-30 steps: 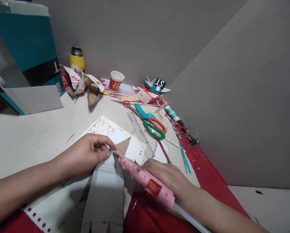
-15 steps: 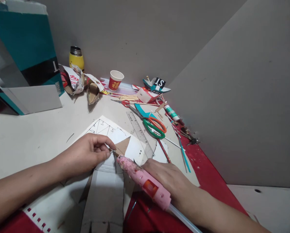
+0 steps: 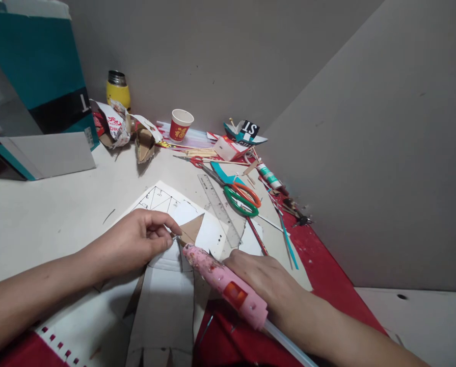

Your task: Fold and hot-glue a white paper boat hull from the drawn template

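Note:
My right hand (image 3: 250, 270) is wrapped round a pink hot glue gun (image 3: 223, 285), with a clear glue stick (image 3: 287, 341) running out of its back end. The nozzle points up-left and reaches the edge of a folded cardboard piece (image 3: 170, 295) by my left fingertips. My left hand (image 3: 147, 237) pinches the top of that piece, thumb and forefinger together. A brown pointed flap (image 3: 193, 229) stands out just beyond the nozzle. Under both hands lies a white sheet with drawn lines (image 3: 161, 196), partly covered.
Green-and-orange scissors (image 3: 241, 199), a clear ruler (image 3: 218, 209) and a red pencil (image 3: 256, 237) lie beyond my right hand. Farther back are a paper cup (image 3: 181, 125), a yellow bottle (image 3: 118, 92), thin sticks (image 3: 197, 153) and cardboard scraps (image 3: 145, 145). A teal box (image 3: 40, 66) stands at left.
The view has shifted very slightly. Both hands, the glue gun and the cardboard piece stay almost in the same place.

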A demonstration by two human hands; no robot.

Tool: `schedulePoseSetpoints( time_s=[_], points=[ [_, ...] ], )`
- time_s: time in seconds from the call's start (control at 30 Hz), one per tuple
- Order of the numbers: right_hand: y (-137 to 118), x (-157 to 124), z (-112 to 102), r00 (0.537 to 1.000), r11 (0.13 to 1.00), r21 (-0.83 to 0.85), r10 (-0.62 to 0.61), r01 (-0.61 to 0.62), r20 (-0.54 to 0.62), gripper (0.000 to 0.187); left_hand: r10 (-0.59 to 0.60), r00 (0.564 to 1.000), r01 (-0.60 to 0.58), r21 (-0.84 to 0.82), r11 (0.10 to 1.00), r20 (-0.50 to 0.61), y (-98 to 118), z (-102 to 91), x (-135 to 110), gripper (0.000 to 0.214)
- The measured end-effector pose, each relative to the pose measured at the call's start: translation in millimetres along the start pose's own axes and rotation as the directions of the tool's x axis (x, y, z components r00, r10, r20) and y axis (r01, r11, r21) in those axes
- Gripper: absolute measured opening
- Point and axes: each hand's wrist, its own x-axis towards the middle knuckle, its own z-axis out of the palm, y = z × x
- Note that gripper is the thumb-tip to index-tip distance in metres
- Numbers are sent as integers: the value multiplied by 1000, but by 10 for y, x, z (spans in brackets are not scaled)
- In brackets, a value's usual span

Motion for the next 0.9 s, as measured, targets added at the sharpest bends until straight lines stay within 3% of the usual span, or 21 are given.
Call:
schedulePoseSetpoints(
  time_s=[0.43, 0.63, 0.8, 0.9],
  points=[
    [-29, 11, 6, 999, 1000, -13, -18, 17, -38, 13, 2, 1000, -2, 9, 1000, 6, 14, 1, -27, 22],
    [90, -123, 11, 997, 997, -44, 58, -56, 44, 12, 12, 1000, -12, 3, 1000, 10, 0, -3, -20, 21],
    [388, -156, -21, 970, 963, -192, 153, -189, -187, 16, 17, 1000, -17, 22, 1000, 6, -5, -1, -20, 20],
    [588, -89, -38, 947, 912, -302, 209, -279, -244, 18, 15, 1000, -15, 22, 1000, 4, -11, -1, -21, 19]
  ],
)
